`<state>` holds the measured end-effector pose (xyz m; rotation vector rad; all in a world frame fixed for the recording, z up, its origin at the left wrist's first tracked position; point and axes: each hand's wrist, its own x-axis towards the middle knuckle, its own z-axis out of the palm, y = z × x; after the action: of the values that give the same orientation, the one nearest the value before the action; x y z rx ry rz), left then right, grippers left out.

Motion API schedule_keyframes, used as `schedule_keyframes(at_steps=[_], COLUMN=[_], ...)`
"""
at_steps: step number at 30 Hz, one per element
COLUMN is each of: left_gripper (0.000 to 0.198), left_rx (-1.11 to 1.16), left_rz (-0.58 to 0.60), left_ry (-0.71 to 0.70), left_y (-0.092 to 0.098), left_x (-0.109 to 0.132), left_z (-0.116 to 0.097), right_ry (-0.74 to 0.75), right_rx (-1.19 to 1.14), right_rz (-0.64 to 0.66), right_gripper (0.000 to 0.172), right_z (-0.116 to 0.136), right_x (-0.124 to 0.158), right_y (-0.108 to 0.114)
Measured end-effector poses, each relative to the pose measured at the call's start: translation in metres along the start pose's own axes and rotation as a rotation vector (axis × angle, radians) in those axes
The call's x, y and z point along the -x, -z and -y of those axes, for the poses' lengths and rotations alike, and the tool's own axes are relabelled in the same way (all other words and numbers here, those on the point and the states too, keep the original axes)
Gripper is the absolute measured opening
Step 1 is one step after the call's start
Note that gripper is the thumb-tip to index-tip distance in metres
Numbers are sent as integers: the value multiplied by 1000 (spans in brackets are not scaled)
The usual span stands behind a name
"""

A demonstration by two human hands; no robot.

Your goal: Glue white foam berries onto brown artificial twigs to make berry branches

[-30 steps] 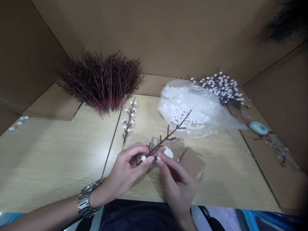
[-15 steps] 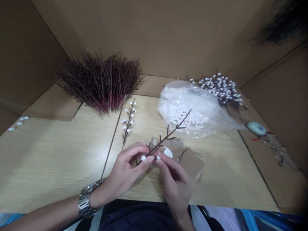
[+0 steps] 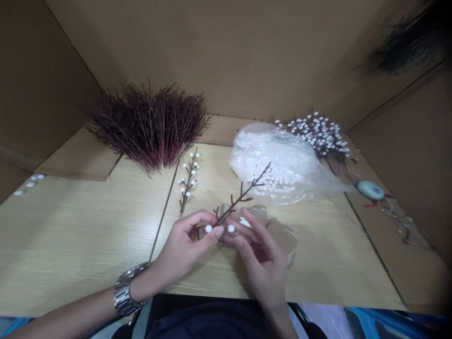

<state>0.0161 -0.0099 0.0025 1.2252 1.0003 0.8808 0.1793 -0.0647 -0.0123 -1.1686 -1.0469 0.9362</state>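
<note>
Between the thumb and fingers of my left hand (image 3: 189, 242) is a brown artificial twig (image 3: 233, 205), its bare tip slanting up to the right. One white berry (image 3: 208, 229) sits on it beside my left thumb, and another white berry (image 3: 230, 228) stands on the side facing my other hand. My right hand (image 3: 263, 254) is just right of that second berry, thumb and index finger apart, nothing seen in its grip. Beneath the hands lie cardboard pieces (image 3: 282, 235) with a white patch (image 3: 244, 221), partly hidden by my fingers.
A twig with white berries (image 3: 189, 181) lies left of centre. Behind it is a heap of bare brown twigs (image 3: 151, 127). A clear plastic bag (image 3: 282, 165) of white berries, finished-looking berry sprigs (image 3: 319, 134), a pale green oval object (image 3: 370, 189) and glasses (image 3: 400, 219) are at right.
My right thumb and index finger have parted from the second white berry, which stays on the twig. My left hand keeps its hold. The view has shifted slightly.
</note>
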Motion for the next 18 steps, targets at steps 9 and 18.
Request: schedule_keyframes(at_steps=[9, 18], left_gripper=[11, 9], left_rx=[-11, -4], left_rz=[-29, 5], left_ry=[53, 25], left_y=[-3, -5], left_x=[-2, 1], left_z=[1, 5], right_ry=[-19, -26], right_rx=[224, 236], right_rz=[128, 43], right_gripper=[30, 22], right_z=[9, 17], right_x=[-13, -1], right_y=[30, 3])
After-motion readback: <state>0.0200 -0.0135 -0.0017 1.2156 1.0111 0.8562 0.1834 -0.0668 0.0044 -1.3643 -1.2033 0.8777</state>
